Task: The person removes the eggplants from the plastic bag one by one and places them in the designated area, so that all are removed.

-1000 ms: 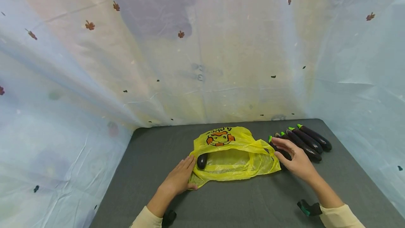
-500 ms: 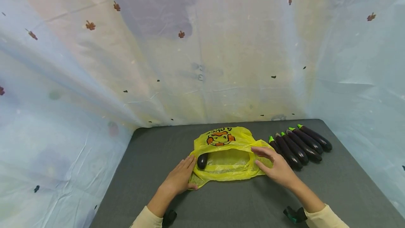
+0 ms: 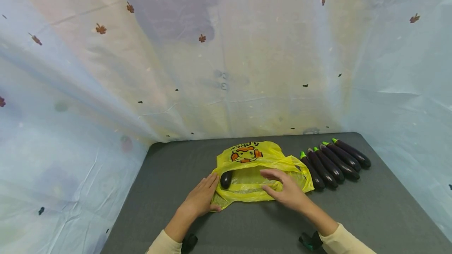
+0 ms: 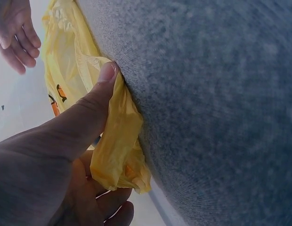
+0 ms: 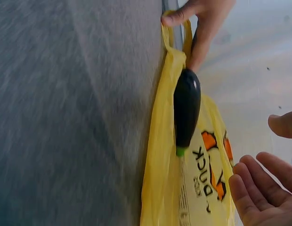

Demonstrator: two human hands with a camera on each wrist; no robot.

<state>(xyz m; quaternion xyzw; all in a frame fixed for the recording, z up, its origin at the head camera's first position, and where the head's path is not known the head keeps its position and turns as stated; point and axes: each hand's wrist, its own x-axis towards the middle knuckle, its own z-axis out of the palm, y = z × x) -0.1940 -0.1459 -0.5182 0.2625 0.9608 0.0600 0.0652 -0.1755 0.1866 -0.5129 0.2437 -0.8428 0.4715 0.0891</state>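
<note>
A yellow plastic bag (image 3: 247, 156) with a printed duck lies on its side, its mouth facing me. Inside its left end shows the dark end of an eggplant (image 3: 226, 180); the right wrist view has the eggplant (image 5: 187, 106) at fuller length, green stem visible. My left hand (image 3: 199, 197) holds the bag's left end, thumb on the near side and fingers on the far side, as the left wrist view also shows around the bunched plastic (image 4: 120, 141). Over the right part of the bag's mouth hovers my right hand (image 3: 287, 191), fingers loosely bent and holding nothing.
To the right of the bag, several eggplants (image 3: 332, 164) lie side by side, stems pointing away. Everything rests on a dark grey tabletop (image 3: 254, 226). A pale patterned sheet (image 3: 247, 69) hangs behind and along both sides of the table.
My right hand has moved left from the eggplants to the bag's mouth, uncovering the leftmost eggplants and the bag's right handle. The left hand and the bag have stayed put.
</note>
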